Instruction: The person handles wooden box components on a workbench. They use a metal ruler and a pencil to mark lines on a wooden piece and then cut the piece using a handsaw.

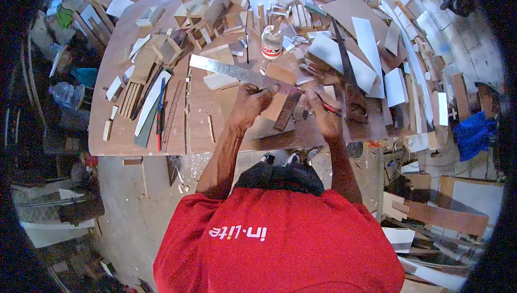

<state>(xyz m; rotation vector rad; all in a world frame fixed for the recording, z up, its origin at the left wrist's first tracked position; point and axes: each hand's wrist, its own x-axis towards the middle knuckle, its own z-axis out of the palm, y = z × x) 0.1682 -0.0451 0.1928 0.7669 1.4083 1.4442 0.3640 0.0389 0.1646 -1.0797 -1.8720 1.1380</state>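
A try square with a long metal blade (215, 68) and a dark stock (288, 111) lies at a slant over a small brown board (273, 108). My left hand (253, 103) is closed on the blade near the stock, pressing it against the board. Just right of the stock, my right hand (325, 111) is closed around a slim red-and-black pencil (329, 109); its tip is too blurred to make out. Under and behind the square are more pale and brown wood pieces.
A white glue bottle (272, 43) stands beyond the square. To the right lie a handsaw (347, 72) and white boards (368, 51). Wood offcuts (202, 13) are heaped at the back. A blue-and-red tool (160, 113) rests at left, near the table's front edge (134, 154).
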